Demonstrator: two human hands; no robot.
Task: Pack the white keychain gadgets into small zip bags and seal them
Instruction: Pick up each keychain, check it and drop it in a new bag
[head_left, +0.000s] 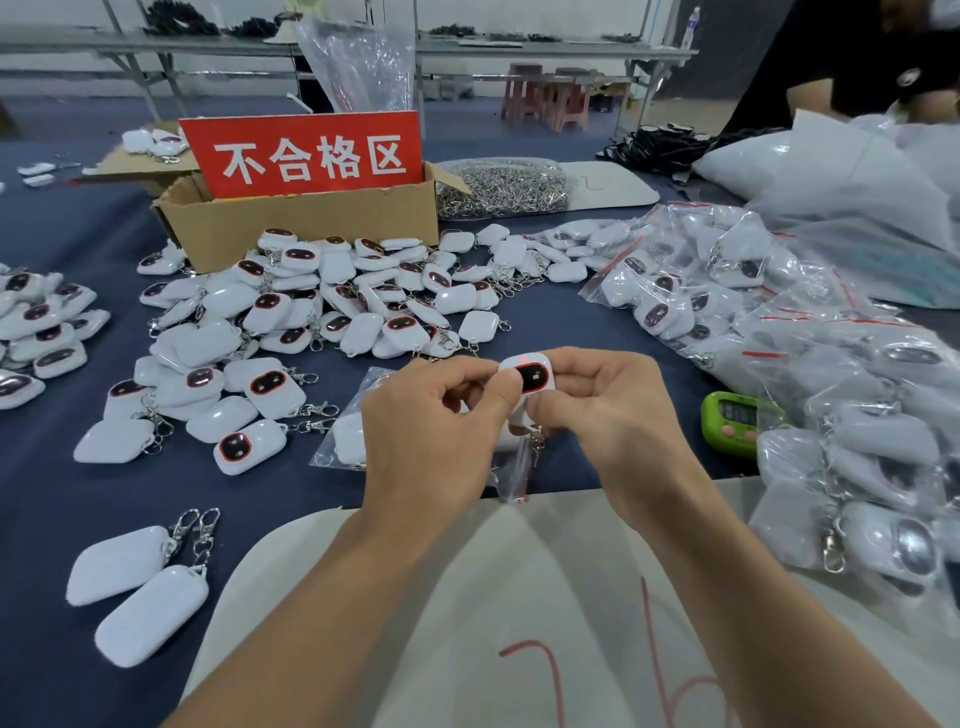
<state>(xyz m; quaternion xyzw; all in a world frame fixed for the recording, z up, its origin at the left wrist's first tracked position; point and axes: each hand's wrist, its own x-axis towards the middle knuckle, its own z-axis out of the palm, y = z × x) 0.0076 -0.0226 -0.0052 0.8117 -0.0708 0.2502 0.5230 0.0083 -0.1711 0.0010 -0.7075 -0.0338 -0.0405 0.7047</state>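
Hidden: the lower end of the white gadget (530, 375) is covered by both thumbs. Its metal clasp (537, 435) shows only in part below the right hand (613, 421).
Hard to tell: a clear zip bag (511, 475) with a red strip hangs under the fingers, mostly behind the left hand (426, 436). I cannot tell whether the gadget's clasp end is already inside the bag's mouth.
Cut off: a person in dark clothes (878, 67) is clipped by the frame's right edge.
Left fingers (467, 384): curled, with thumb and forefinger pinching the gadget's left edge.
Right fingers (587, 374): curled, gripping the gadget's right side, thumb low on its face.
Gadget position: between the two sets of fingertips, held above the tabletop (41, 493).
Gadget facing: the dark red-rimmed window faces up at the camera.
Long axis: runs away from the person, rounded end far, clasp end near.
Beyond the fingers: a pile of loose gadgets (337, 301).
Right of the fingers: a green timer (730, 421) and bagged gadgets (779, 338).
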